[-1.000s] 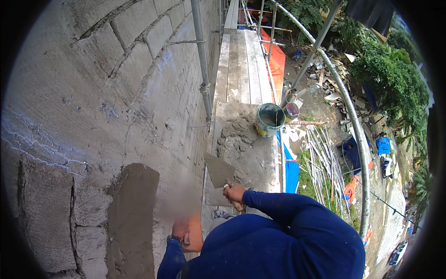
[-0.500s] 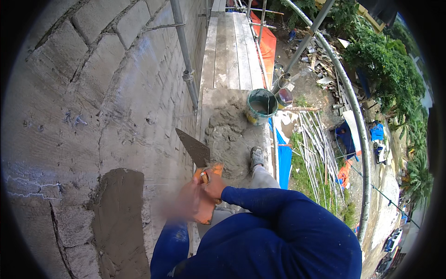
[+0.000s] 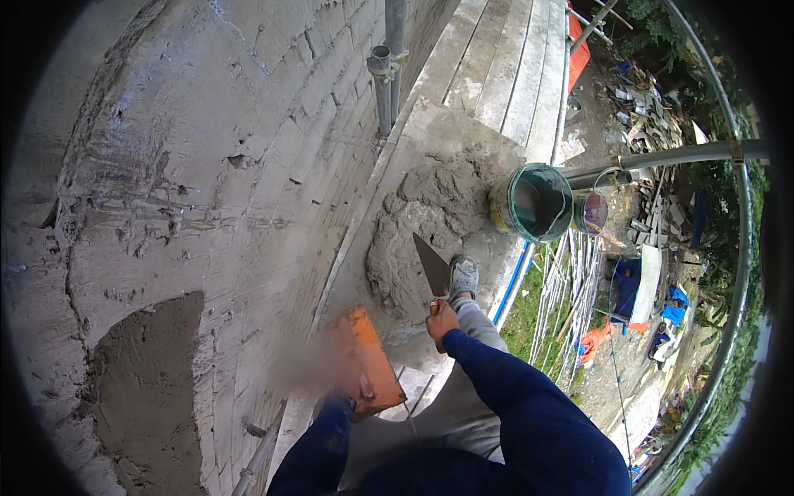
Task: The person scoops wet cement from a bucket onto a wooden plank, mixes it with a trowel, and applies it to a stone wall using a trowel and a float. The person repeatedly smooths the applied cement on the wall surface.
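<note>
In my right hand [image 3: 442, 325] is the handle of a pointed brick trowel [image 3: 432, 266], its blade hanging over the near right part of a grey wet mortar heap [image 3: 413, 223]. My fingers are wrapped round that handle. My left hand [image 3: 335, 368], smeared by blur, is at the orange plastering float [image 3: 374, 364], which it holds tilted between my body and the wall. The float's face looks mostly bare. To the left, a darker patch of fresh plaster [image 3: 149, 380] covers part of the block wall [image 3: 240, 190].
A green bucket [image 3: 532, 205] of greyish liquid stands at the platform's right edge, beside a metal scaffold pipe [image 3: 662, 159]. My shoe [image 3: 464, 277] is beside the mortar. Wooden planks [image 3: 504, 66] stretch ahead. Past the edge lies lower ground with poles [image 3: 562, 281] and debris.
The trowel in my right hand has moved off the float, forward and right over the mortar. My left hand keeps the float low near the wall. The view has shifted and turned.
</note>
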Action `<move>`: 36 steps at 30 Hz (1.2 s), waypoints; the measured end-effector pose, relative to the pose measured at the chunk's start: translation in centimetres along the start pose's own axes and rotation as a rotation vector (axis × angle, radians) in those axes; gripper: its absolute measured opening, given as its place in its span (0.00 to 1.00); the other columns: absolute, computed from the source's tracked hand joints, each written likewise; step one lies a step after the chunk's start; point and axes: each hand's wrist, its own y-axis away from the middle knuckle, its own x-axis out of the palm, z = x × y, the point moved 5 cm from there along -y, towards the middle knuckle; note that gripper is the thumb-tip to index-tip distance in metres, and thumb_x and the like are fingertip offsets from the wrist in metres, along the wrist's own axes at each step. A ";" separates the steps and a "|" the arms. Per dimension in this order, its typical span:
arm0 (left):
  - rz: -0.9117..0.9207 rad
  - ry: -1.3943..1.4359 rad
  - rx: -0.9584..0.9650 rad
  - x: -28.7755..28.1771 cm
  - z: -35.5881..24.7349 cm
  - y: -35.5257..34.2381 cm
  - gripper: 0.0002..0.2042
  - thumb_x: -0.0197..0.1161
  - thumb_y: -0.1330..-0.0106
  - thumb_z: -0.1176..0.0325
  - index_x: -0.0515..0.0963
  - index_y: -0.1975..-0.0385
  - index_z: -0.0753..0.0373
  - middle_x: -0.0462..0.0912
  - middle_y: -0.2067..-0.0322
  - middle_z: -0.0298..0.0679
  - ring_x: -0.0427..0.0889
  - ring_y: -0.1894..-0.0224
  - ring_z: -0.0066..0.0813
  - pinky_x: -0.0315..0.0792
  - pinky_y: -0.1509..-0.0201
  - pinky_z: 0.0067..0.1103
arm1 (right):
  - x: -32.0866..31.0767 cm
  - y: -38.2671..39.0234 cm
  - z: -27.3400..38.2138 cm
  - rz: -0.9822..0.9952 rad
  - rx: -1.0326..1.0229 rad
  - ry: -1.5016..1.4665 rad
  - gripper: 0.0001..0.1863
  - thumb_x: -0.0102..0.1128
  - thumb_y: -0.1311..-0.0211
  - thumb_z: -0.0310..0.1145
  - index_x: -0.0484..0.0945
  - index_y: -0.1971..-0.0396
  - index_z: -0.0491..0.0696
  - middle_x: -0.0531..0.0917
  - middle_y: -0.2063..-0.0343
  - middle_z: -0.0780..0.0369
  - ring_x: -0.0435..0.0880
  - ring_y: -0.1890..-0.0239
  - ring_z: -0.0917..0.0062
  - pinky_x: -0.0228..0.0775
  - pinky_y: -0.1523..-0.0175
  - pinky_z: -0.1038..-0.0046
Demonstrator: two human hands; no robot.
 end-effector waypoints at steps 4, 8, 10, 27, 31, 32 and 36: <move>-0.159 0.218 -0.075 3.8 -0.1 2.0 0.05 0.54 0.26 0.68 0.74 0.57 0.59 0.76 0.72 0.33 0.75 0.76 0.23 0.74 0.73 0.21 | -3.0 -5.4 -3.0 -0.067 -0.174 0.106 0.22 0.60 0.42 0.38 0.73 0.52 0.38 0.83 0.67 0.41 0.82 0.61 0.43 0.72 0.54 0.51; -0.186 0.227 0.013 0.5 4.9 0.7 0.05 0.52 0.26 0.69 0.73 0.56 0.58 0.76 0.73 0.33 0.76 0.76 0.24 0.74 0.73 0.22 | -4.0 -6.5 -0.5 0.027 -0.195 0.175 0.22 0.57 0.38 0.41 0.73 0.53 0.38 0.83 0.67 0.42 0.82 0.63 0.44 0.72 0.56 0.51; -0.027 0.453 -0.087 1.3 3.4 1.9 0.05 0.52 0.25 0.69 0.73 0.55 0.59 0.76 0.72 0.34 0.76 0.76 0.24 0.74 0.73 0.22 | -3.4 -6.4 -0.4 0.069 -0.109 0.064 0.21 0.56 0.38 0.41 0.74 0.55 0.38 0.83 0.68 0.42 0.82 0.64 0.45 0.72 0.56 0.51; 0.018 0.260 0.172 -14.3 -6.7 1.6 0.04 0.52 0.27 0.71 0.73 0.58 0.61 0.75 0.65 0.34 0.75 0.73 0.20 0.75 0.69 0.22 | 15.3 6.8 -2.6 0.127 0.194 -0.121 0.30 0.56 0.34 0.53 0.79 0.64 0.34 0.84 0.75 0.46 0.87 0.71 0.55 0.78 0.59 0.59; -0.053 0.363 0.000 -13.3 -4.3 -1.2 0.04 0.51 0.27 0.72 0.73 0.59 0.60 0.76 0.69 0.33 0.75 0.73 0.21 0.75 0.69 0.23 | 20.0 1.2 -1.2 0.192 0.233 -0.258 0.31 0.54 0.32 0.54 0.78 0.63 0.34 0.83 0.76 0.47 0.86 0.72 0.56 0.77 0.66 0.59; -0.061 0.226 0.076 -13.9 -1.7 -3.7 0.03 0.52 0.27 0.71 0.73 0.59 0.60 0.76 0.68 0.34 0.75 0.73 0.21 0.75 0.69 0.23 | 21.3 -1.0 -1.8 0.218 0.232 -0.273 0.31 0.54 0.32 0.55 0.78 0.63 0.34 0.83 0.75 0.46 0.86 0.69 0.53 0.77 0.62 0.57; 0.185 0.325 0.131 -4.7 -1.4 -5.1 0.04 0.53 0.28 0.71 0.72 0.59 0.61 0.77 0.67 0.35 0.76 0.72 0.22 0.75 0.67 0.24 | 25.4 -12.0 -8.7 0.046 0.002 0.049 0.30 0.53 0.32 0.55 0.79 0.62 0.35 0.84 0.70 0.44 0.83 0.59 0.46 0.75 0.52 0.53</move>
